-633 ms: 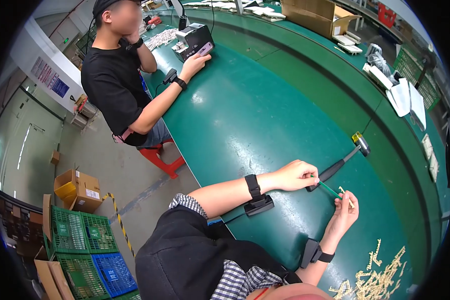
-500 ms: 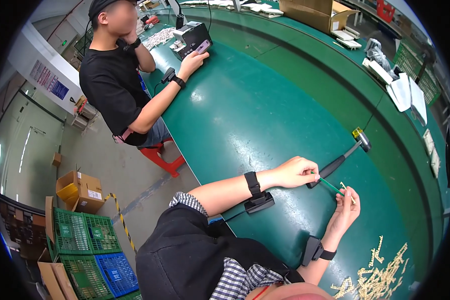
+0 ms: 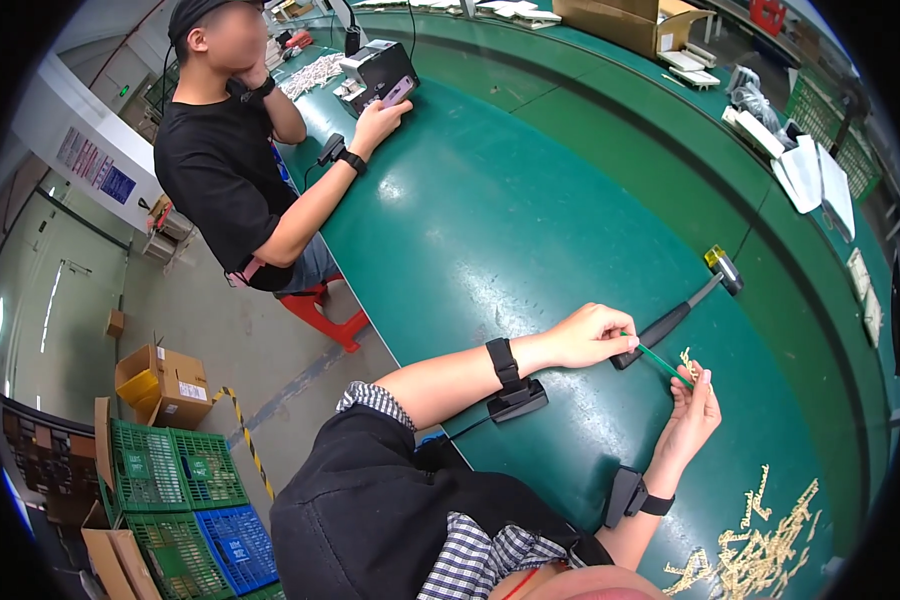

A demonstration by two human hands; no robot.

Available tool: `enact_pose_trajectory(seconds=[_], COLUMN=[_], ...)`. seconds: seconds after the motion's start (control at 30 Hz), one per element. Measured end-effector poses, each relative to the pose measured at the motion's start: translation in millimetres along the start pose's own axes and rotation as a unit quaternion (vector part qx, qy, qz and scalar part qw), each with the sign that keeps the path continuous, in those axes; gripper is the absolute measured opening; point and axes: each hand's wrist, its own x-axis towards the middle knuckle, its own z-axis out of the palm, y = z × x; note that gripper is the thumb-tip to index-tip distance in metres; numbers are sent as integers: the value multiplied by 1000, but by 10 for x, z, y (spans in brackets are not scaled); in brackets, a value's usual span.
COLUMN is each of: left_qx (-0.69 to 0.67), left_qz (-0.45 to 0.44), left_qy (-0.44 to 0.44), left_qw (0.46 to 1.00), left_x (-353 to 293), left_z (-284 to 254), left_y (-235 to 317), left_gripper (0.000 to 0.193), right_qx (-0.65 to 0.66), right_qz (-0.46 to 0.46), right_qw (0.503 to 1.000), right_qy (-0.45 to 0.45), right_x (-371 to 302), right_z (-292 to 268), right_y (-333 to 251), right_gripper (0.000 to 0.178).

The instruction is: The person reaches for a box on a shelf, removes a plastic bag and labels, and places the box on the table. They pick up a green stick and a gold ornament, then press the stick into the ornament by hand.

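A thin green stick (image 3: 660, 362) runs between my two hands above the green tabletop. My left hand (image 3: 592, 336) is closed, pinching the stick's upper-left end between thumb and fingertips. The other end reaches the fingers of my right hand (image 3: 694, 408), which is closed on a small pale letter-shaped cutout (image 3: 688, 362). That cutout sticks up past the fingertips, beside the stick; whether the two touch is too small to tell. A pile of similar pale cutouts (image 3: 760, 550) lies on the table below my right hand.
A black-handled hammer (image 3: 670, 325) with a yellow end lies beyond my hands on the table (image 3: 470, 240). Another person (image 3: 225, 170) sits at the far left, holding a phone near a black box (image 3: 385, 72). Crates (image 3: 175, 465) and cartons (image 3: 165, 385) stand on the floor at left.
My right hand has turned slightly, and the pale cutout now stands up more from its fingertips. The left hand keeps its pinch on the green stick. The whole view has shifted a little.
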Motion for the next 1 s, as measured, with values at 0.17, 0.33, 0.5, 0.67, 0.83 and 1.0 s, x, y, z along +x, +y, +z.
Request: enact_pose_trajectory(seconds=[0.17, 0.33, 0.5, 0.67, 0.83, 1.0], left_qx=[-49, -42, -57, -80, -117, -107], left_qz=[4, -3, -9, 2, 26, 18], left_qy=[25, 28, 36, 37, 54, 61], left_qw=[998, 999, 998, 996, 991, 992], left_x=[16, 16, 18, 15, 9, 7], left_z=[15, 12, 11, 17, 10, -22], left_y=[-59, -54, -70, -79, -120, -90], left_gripper=[19, 18, 18, 18, 18, 18], right_qx=[9, 13, 16, 38, 87, 91], right_qz=[-12, -27, -15, 3, 24, 32], right_qw=[1000, 1000, 1000, 999, 996, 995], right_qy=[-5, 3, 23, 24, 3, -15], right_x=[11, 31, 12, 7, 13, 23], right_z=[-27, -51, -23, -25, -37, -21], right_y=[40, 83, 38, 15, 9, -6], right_gripper=[28, 28, 28, 29, 29, 30])
